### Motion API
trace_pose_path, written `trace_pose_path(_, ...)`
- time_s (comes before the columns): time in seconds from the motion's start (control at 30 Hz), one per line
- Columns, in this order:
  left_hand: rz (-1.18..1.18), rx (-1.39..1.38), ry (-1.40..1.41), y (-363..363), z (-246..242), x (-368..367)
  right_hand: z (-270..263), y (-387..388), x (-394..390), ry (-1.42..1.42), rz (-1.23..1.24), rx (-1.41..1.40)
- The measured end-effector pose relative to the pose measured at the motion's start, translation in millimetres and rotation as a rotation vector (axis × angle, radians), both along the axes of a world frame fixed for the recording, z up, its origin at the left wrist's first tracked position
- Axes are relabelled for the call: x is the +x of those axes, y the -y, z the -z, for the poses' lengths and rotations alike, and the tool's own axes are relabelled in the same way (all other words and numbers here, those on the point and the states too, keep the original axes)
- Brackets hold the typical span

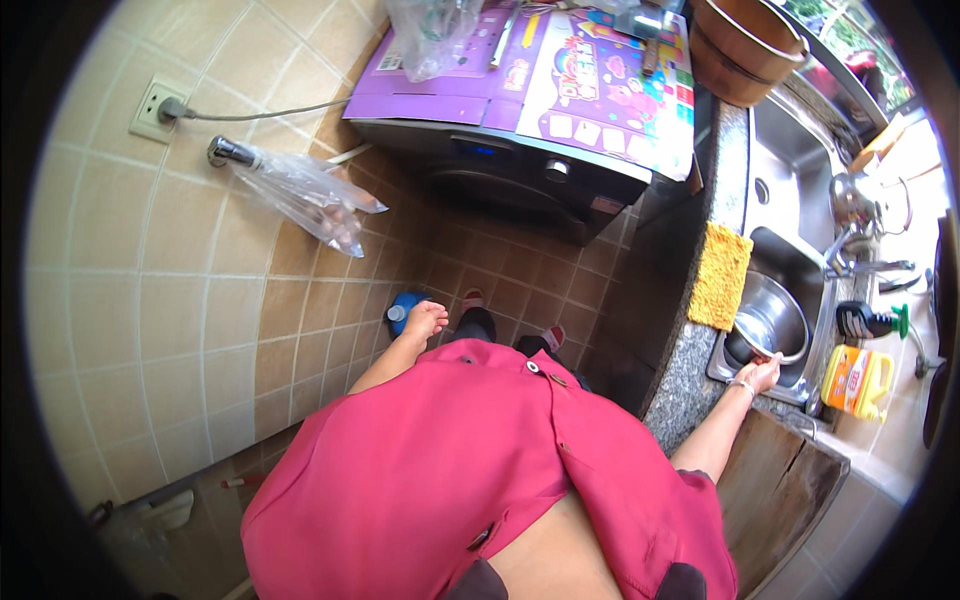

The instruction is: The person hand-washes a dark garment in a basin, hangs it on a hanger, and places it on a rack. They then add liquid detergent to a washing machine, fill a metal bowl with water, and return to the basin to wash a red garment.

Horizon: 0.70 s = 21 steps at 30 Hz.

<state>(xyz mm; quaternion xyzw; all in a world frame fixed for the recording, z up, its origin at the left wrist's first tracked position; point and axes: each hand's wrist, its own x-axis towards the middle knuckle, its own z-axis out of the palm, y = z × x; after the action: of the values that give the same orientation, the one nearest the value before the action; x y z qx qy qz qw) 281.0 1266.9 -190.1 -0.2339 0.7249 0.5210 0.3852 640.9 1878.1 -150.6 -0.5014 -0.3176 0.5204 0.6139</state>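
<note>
At the right, my right hand point(759, 373) grips the near rim of a stainless steel bowl point(780, 315) in the sink basin point(772, 247). A bracelet circles that wrist. The bowl sits tilted beneath the faucet point(862, 266), and whether water runs into it I cannot tell. A yellow cloth point(720, 277) drapes over the counter edge just left of the bowl. My left hand point(427, 319) hangs at my side with nothing in it, fingers loosely curled, above a blue bottle point(403, 309) with a white cap on the floor.
Ahead stands a black washing machine point(517, 169) topped with purple printed cardboard point(480, 90). A wooden bucket point(739, 52), a kettle point(855, 199) and a yellow jug point(855, 382) are around the sink. A wooden board point(780, 487) stands beside the counter. Plastic bags point(315, 195) hang on the tiled wall.
</note>
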Motion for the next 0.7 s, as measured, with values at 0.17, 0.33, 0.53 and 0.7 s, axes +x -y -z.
trace_pose_path(0.17,0.01,-0.005,0.011,8.5,-3.3,11.1,1.2,-9.7,6.9,0.098,-0.039,-0.16)
trace_pose_path(0.33,0.039,-0.007,0.017,19.9,1.4,4.0,-10.4,-9.5,22.0,0.11,-0.124,-0.287)
trace_pose_path(0.53,0.11,0.042,0.043,39.9,21.5,-29.7,-37.0,41.0,28.2,0.208,-0.087,-0.275)
trace_pose_path(0.7,0.344,0.041,0.092,55.8,46.7,-71.1,-102.9,185.4,-2.2,0.342,-0.186,-0.096)
